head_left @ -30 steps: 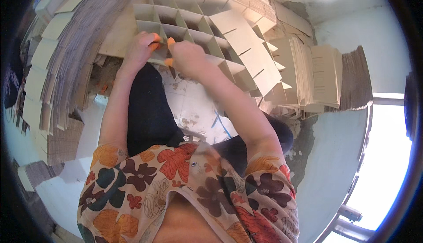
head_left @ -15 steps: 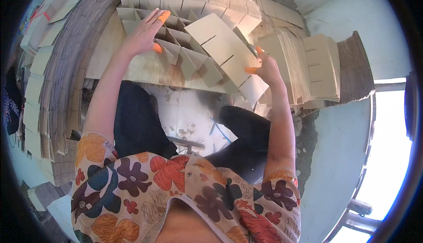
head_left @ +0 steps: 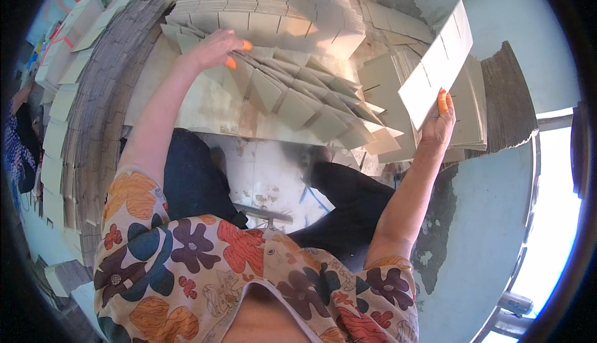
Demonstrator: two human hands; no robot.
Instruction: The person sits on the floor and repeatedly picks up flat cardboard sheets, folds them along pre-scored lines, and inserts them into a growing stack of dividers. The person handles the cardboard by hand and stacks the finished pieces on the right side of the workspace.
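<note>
My left hand (head_left: 217,51), with orange covers on its thumb and a finger, is closed on the upper left part of a cardboard divider grid (head_left: 292,94). The grid's interlocked strips lie slanted and partly folded down, fanning to the right across the board. Held up at the right by my right hand (head_left: 440,119) is a flat slotted cardboard sheet (head_left: 438,63), gripped by its lower end and tilted. Orange covers show on the right hand too. Behind this sheet stands a stack of similar slotted sheets (head_left: 469,104).
Long rows of stacked cardboard (head_left: 267,7) line the far side. Another tall row (head_left: 93,88) curves along the left. A pale wooden board (head_left: 149,88) lies under the grid, with my knees below its near edge. A wall (head_left: 485,200) stands at the right.
The divider grid has gone from spread cells to a slanted, flattened shape stretched rightward. My right hand has moved right, away from the grid, and holds a sheet up. My left hand has shifted slightly.
</note>
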